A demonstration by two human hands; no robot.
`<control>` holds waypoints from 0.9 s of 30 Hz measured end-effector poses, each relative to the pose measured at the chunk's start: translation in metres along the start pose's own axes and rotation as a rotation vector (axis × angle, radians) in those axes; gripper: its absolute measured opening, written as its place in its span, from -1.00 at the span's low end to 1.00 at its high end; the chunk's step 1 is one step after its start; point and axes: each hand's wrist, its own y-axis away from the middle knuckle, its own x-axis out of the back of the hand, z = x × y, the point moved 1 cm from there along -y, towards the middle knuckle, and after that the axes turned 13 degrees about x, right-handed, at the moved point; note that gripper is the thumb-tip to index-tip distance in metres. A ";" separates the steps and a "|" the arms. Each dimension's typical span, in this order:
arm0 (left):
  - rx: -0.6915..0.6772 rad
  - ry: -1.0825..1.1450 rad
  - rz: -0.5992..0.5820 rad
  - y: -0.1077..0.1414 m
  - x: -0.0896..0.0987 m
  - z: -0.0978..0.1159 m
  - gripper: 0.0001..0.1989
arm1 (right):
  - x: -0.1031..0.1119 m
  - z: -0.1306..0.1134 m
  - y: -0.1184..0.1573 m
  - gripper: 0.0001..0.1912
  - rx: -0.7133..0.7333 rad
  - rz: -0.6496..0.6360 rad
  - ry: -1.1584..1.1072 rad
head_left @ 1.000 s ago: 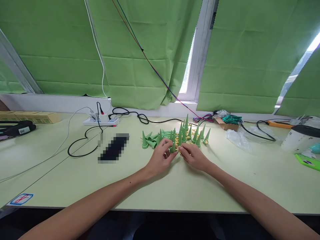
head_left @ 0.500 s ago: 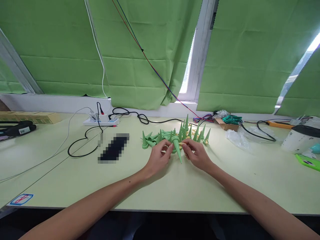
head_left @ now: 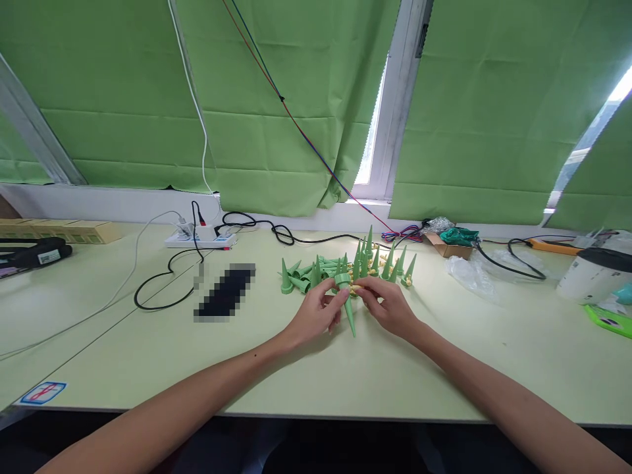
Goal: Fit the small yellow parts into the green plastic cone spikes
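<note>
My left hand is closed around a green plastic cone spike, its wide collar up and its tip pointing down toward me. Close against the collar, my right hand pinches a small yellow piece, mostly covered by the fingers. Whether that piece is fixed to the spike I cannot tell. Just behind the hands lies a heap of green spikes, some on their sides. Several others stand upright to the right, among them a tall spike, with small yellow pieces about their bases.
A pixelated dark object lies left of the hands. Farther back are a white power strip and black cables. On the right are a small cardboard box, clear plastic bags, a white container and a green phone.
The held spike has moved slightly left and down, and its tip now points lower. My left fingers have shifted along it; my right hand has edged left with the yellow piece.
</note>
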 end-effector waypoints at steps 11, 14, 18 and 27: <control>-0.060 -0.151 0.088 0.004 0.001 0.003 -0.65 | 0.001 0.000 0.000 -0.74 -0.018 -0.078 -0.016; -0.101 -0.170 0.108 0.003 0.001 0.002 -0.67 | 0.000 0.000 0.001 -0.72 -0.043 -0.111 -0.017; -0.170 -0.171 0.114 0.001 0.002 0.000 -0.73 | -0.001 -0.002 0.001 -0.70 -0.076 -0.158 -0.021; -0.283 -0.260 0.167 0.004 0.003 0.006 -0.87 | -0.002 -0.004 0.000 -0.66 -0.137 -0.151 -0.102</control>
